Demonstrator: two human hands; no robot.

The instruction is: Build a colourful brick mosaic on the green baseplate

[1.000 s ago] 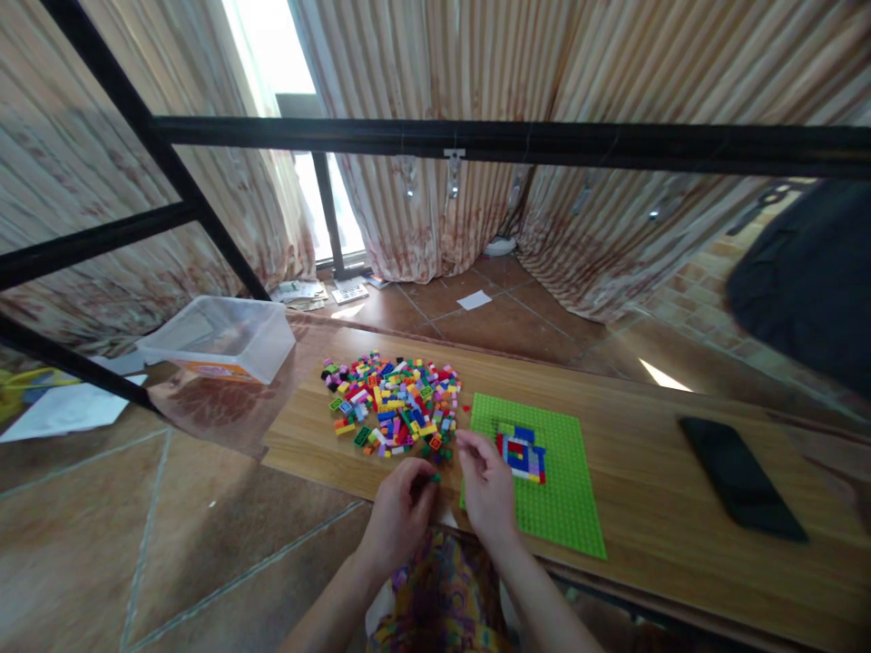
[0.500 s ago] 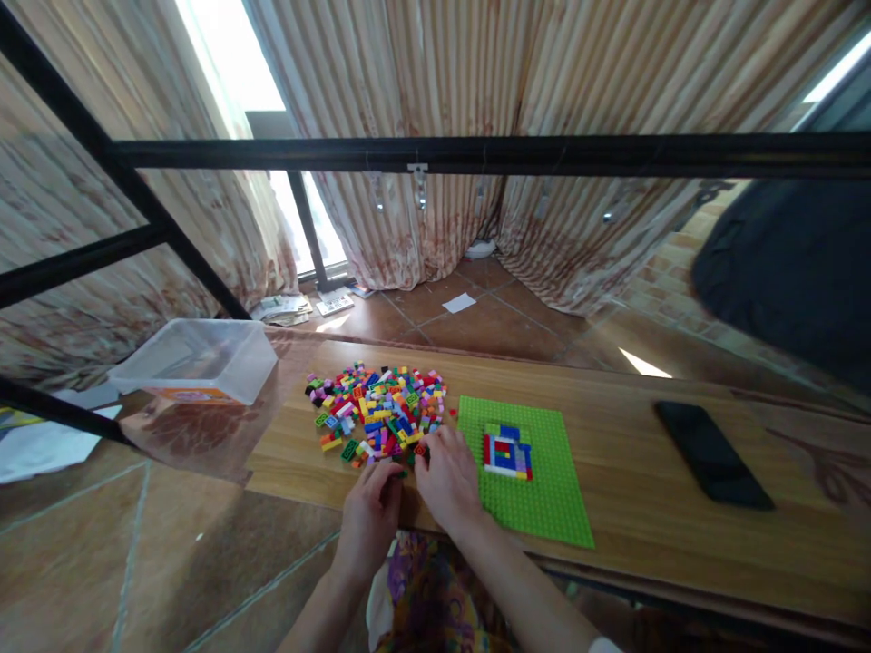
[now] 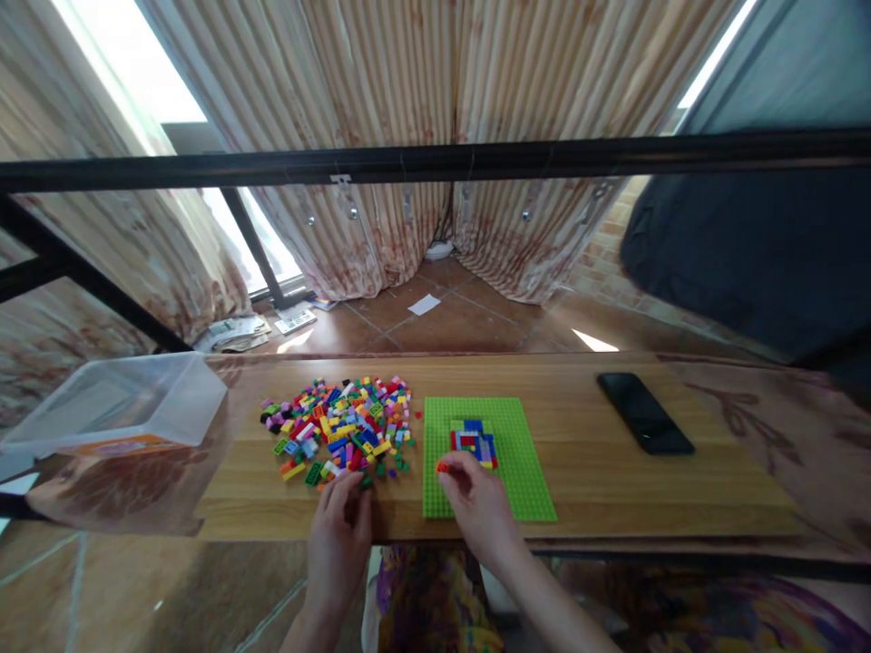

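A pile of small coloured bricks [image 3: 340, 428] lies on the wooden table [image 3: 612, 481]. To its right lies a green baseplate [image 3: 521, 472] carrying a small blue, red and yellow build [image 3: 474, 441]. My right hand [image 3: 480, 503] hovers over the plate's near left part and pinches a small orange brick [image 3: 443, 467] at its fingertips, just left of the build. At the pile's near edge rests my left hand [image 3: 340, 535], fingers curled and touching the table beside loose bricks; I cannot make out anything in it.
A clear plastic tub [image 3: 115, 408] stands at the table's left end. A black phone [image 3: 645, 413] lies right of the baseplate. A black metal bar [image 3: 435, 163] crosses the view above the table. Striped curtains and a tiled floor lie beyond.
My right hand moved from the pile's near edge over to the baseplate with an orange brick. My left hand stayed by the pile. The camera view swung to the right.
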